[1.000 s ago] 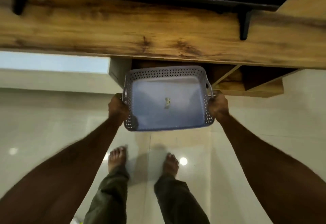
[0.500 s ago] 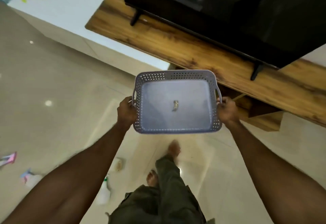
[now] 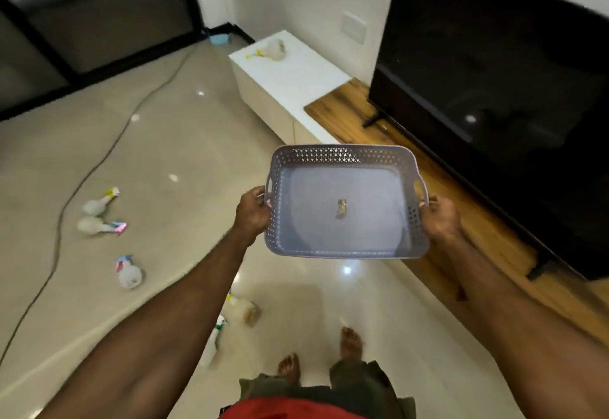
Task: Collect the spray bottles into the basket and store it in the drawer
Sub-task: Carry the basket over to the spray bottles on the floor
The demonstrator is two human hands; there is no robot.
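Right now both hands carry the basket [image 3: 346, 240] out in front at abt waist height. Left hand [image 3: 252, 215] is curled round the handle slot on the basket's left end; right hand [image 3: 440, 217] grips the handle on the opposite end, fingers wrapped under the rim. Basket is a grey-lilac perforated tray, roughly level, w/ only a small brownish scrap [image 3: 341, 209] on its floor, midway btwn the two hands.

Spray bottles lie scattered on the tiled floor [image 3: 164, 161], all apart from the basket. Two sit well left of the left hand: one w/ a yellow-green nozzle [image 3: 99, 202], and just beside it, nearer the person, one w/ a pink-blue nozzle [image 3: 99, 226]. A third [image 3: 129, 273] lies below-left of the left hand. Two more show beneath the left forearm: bottle w/ tan label [image 3: 244, 309] and white bottle w/ green top [image 3: 211, 342], partly hidden by the arm. Another bottle [image 3: 272, 51] rests on the white cabinet [image 3: 296, 88], far ahead of the hands.

Beyond the right hand: wooden TV bench [image 3: 356, 115] and dark TV [image 3: 494, 88].
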